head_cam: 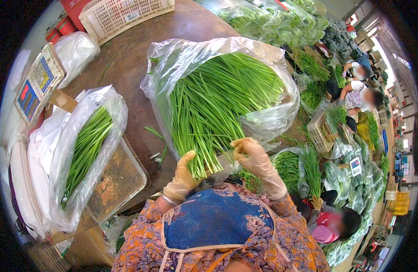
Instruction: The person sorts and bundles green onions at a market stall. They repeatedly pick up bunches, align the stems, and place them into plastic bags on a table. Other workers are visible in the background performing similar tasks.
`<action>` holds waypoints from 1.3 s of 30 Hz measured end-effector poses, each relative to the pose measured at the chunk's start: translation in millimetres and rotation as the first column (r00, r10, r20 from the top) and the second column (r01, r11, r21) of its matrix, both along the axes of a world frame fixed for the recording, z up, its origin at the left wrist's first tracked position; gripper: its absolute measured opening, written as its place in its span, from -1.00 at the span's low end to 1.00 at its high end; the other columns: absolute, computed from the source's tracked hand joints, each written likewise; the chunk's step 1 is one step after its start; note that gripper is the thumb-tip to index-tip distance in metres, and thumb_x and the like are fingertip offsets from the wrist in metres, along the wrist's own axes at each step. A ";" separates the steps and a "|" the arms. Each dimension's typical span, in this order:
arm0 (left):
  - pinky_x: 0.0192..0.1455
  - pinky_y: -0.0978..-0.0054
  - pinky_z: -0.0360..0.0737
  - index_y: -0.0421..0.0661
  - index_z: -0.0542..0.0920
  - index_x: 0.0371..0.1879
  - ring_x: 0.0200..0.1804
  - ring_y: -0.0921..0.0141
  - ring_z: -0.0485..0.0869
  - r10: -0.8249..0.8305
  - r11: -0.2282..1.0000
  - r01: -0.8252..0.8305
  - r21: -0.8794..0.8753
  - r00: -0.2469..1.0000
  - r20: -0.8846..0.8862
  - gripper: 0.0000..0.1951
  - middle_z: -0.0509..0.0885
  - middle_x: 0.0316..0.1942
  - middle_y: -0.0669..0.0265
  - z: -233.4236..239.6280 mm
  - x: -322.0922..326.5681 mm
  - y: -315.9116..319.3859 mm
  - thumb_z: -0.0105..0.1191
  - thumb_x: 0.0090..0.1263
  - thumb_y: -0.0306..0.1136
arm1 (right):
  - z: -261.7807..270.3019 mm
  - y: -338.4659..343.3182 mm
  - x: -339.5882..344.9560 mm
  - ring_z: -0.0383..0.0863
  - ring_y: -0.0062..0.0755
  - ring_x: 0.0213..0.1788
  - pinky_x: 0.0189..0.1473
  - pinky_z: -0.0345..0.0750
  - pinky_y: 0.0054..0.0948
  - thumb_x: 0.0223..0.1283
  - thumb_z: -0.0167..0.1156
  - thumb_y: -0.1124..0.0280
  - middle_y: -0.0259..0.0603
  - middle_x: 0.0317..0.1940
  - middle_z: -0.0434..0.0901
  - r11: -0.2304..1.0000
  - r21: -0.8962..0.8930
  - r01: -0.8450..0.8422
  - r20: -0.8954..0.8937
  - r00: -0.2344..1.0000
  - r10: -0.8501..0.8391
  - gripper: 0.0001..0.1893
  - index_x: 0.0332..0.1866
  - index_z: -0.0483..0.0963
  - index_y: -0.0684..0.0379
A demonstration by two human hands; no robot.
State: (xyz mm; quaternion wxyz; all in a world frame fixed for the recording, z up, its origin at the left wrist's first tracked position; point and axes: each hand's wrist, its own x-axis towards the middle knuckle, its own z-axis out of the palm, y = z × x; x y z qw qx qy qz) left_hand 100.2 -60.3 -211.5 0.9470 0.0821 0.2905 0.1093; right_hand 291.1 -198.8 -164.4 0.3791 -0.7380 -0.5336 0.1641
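Both of my hands wear thin pale gloves. My left hand (182,176) is closed around the cut stem ends of a bundle of garlic chives (198,142), with the thumb on top. My right hand (260,170) is at the right side of that bundle with its fingers curled; whether it pinches a stalk is unclear. The bundle's leaves run away from me into a large clear plastic bag (273,124) lying open on the brown table (127,64). A second layer of chives (243,81) lies in the bag, stem ends toward the right.
At left, a second bag of chives (90,139) rests on a scale platform (119,180) beside the scale's display (40,83). A cream plastic crate (127,18) stands at the far edge. Bagged greens (270,23) are piled far right. Several people work among chives on the right.
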 end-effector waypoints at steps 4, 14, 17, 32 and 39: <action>-0.04 0.12 0.60 -0.17 0.48 0.05 -0.09 0.15 0.64 -0.012 1.000 0.011 0.025 0.999 0.036 -0.55 0.61 -0.06 0.09 3.9 -2.4 1.0 -0.05 0.30 -0.11 | 29.0 -57.9 17.1 0.56 -0.46 -0.16 -0.10 0.50 -0.41 0.05 0.20 0.52 -0.22 -0.14 0.61 0.979 -0.188 0.081 -0.346 0.927 -0.143 -0.86 -0.24 0.50 0.25; -0.03 0.09 0.59 -0.19 0.47 0.05 -0.08 0.10 0.63 -0.048 0.998 0.050 -0.022 0.995 0.084 -0.56 0.61 -0.04 0.06 -11.1 -3.7 3.3 -0.05 0.33 -0.11 | -58.7 -99.7 32.2 0.63 -0.40 -0.19 -0.09 0.52 -0.49 0.15 0.12 0.43 -0.11 -0.30 0.65 0.909 -0.241 0.340 0.043 0.939 -0.340 -0.72 -0.02 0.50 0.22; -0.04 0.14 0.60 -0.17 0.48 0.04 -0.10 0.14 0.63 -0.055 0.998 0.057 -0.027 0.997 0.053 -0.58 0.62 -0.08 0.11 -1.8 1.0 2.0 0.00 0.32 -0.14 | -52.2 -63.7 33.7 0.59 -0.44 -0.14 -0.08 0.52 -0.44 0.20 0.12 0.44 -0.20 -0.20 0.62 0.913 0.034 0.407 -0.031 0.913 -0.407 -0.71 0.04 0.48 0.20; 0.21 0.35 0.43 -0.08 0.49 -0.01 0.04 0.33 0.54 -0.145 0.981 0.134 0.138 0.986 0.079 -0.68 0.58 -0.02 0.24 3.5 11.4 -15.7 0.05 0.37 -0.18 | -7.9 26.0 -76.5 0.60 -0.03 -0.20 -0.23 0.53 -0.18 0.08 0.21 0.22 0.03 -0.37 0.56 0.882 -0.456 -0.120 0.268 0.926 0.265 -0.57 0.03 0.39 0.20; -0.37 0.48 0.58 0.01 0.52 -0.11 -0.25 0.35 0.61 0.002 1.000 0.003 -0.025 0.982 0.190 -0.79 0.60 -0.14 0.19 4.2 -6.8 2.2 0.10 0.33 -0.27 | 49.6 24.9 -10.5 0.51 -0.66 -0.37 -0.32 0.45 -0.58 0.17 0.19 0.26 -0.32 -0.33 0.63 0.959 -0.282 0.021 -0.794 0.556 -0.246 -0.75 -0.15 0.57 0.20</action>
